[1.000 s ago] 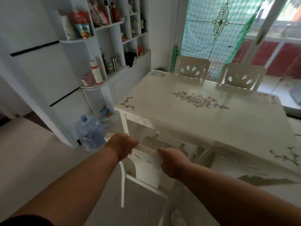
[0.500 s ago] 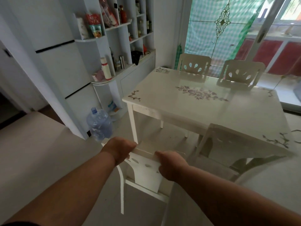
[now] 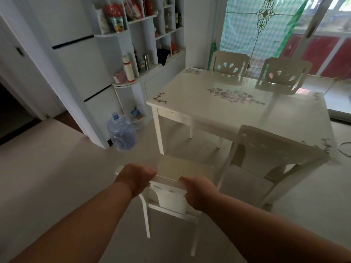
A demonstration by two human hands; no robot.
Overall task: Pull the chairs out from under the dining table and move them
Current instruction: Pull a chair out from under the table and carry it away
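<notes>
A white chair (image 3: 171, 201) stands on the floor in front of me, clear of the table's near left corner. My left hand (image 3: 135, 176) and my right hand (image 3: 197, 190) both grip the top rail of its backrest. The cream dining table (image 3: 191, 109) with flower prints stands beyond it. A second white chair (image 3: 273, 154) is tucked at the table's near right side. Two more chairs, one (image 3: 228, 64) on the left and one (image 3: 283, 74) on the right, stand at the far side.
A large blue water bottle (image 3: 121, 131) stands on the floor left of the table, beside a white shelf unit (image 3: 133, 44) holding bottles and packets. A dark doorway (image 3: 11, 111) opens at far left. Glass sliding doors (image 3: 266, 29) are behind the table.
The gripped chair has come out from under the table toward me, and I have stepped back, so the table now appears farther away.
</notes>
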